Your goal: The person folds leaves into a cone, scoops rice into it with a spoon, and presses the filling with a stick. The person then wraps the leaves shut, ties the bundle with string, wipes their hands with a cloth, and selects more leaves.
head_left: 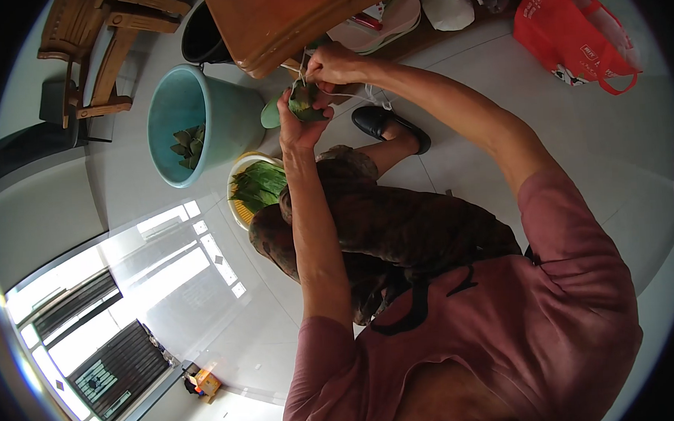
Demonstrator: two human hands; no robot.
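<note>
My left hand (pixel 302 129) is wrapped round a green leaf-wrapped bundle (pixel 302 101), a zongzi by its look. Just above it, my right hand (pixel 333 65) is closed in a pinch on white string (pixel 299 75) that runs to the bundle. Loose string ends (pixel 377 97) trail to the right, below my right forearm. Below my left wrist stands a white and yellow basket (pixel 237 207) holding long green leaves (pixel 259 185). A pale blue bucket (pixel 231 113) to the left contains several dark leaf-wrapped bundles (pixel 190 145).
A wooden table (pixel 291 20) juts over the hands, with a black bucket (pixel 202 39) beside it. Plates (pixel 396 23) and a white bag (pixel 448 6) lie on a low shelf. A red bag (pixel 570 35) stands right, a wooden chair (pixel 112 55) upper left.
</note>
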